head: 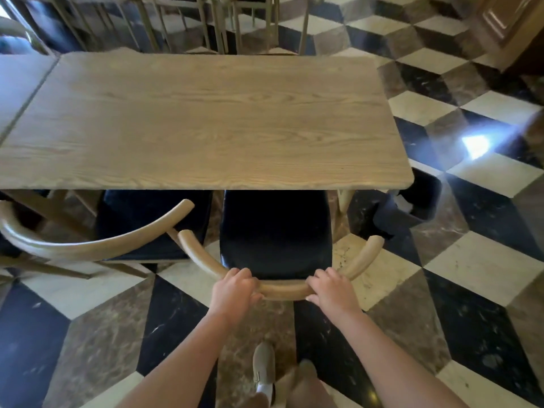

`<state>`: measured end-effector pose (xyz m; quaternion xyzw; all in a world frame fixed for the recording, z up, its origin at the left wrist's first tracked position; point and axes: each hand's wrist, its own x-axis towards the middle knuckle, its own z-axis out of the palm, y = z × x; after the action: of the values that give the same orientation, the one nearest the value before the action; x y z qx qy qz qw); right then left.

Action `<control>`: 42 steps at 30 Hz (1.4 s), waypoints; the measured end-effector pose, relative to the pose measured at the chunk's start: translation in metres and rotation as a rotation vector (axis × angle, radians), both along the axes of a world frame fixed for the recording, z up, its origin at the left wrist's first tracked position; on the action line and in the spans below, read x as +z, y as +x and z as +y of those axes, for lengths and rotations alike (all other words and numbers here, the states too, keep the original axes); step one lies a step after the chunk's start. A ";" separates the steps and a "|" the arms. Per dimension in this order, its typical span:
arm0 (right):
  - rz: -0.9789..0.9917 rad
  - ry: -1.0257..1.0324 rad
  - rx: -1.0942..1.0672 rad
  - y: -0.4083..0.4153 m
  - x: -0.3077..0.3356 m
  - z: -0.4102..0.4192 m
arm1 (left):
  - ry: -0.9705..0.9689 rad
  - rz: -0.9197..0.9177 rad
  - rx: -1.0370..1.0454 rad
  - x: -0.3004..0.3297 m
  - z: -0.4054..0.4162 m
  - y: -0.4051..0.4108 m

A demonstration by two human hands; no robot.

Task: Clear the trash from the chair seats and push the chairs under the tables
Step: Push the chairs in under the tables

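A wooden chair with a curved backrest (282, 290) and a dark seat (275, 234) stands in front of me, its seat partly under the wooden table (206, 119). My left hand (234, 290) grips the backrest left of its middle. My right hand (331, 290) grips it right of the middle. The visible part of the seat is bare, with no trash on it. A second chair (88, 245) of the same kind stands to the left, its dark seat (153, 225) also partly under the table.
A dark bin (412, 201) with something pale inside sits on the floor by the table's right corner. Another table (17, 81) adjoins on the left. More chairs (206, 22) stand behind the far edge. The floor is checkered; my shoe (263, 366) shows below.
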<state>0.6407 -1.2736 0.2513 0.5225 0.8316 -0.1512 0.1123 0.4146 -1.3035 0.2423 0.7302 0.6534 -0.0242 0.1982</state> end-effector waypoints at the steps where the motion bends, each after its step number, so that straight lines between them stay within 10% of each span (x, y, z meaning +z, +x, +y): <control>1: 0.002 0.001 0.000 -0.001 -0.001 0.009 | 0.001 0.006 0.000 0.000 0.009 -0.001; 20: 0.064 0.074 0.072 0.022 -0.005 0.076 | 0.016 0.014 -0.015 0.000 0.071 0.008; 42: 0.115 0.292 -0.482 0.128 0.094 0.015 | 0.182 0.021 -0.349 0.108 0.081 0.165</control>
<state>0.7688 -1.2584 0.3458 0.7065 0.7012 -0.0816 -0.0506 0.5797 -1.2226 0.3508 0.8470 0.5185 -0.0064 0.1174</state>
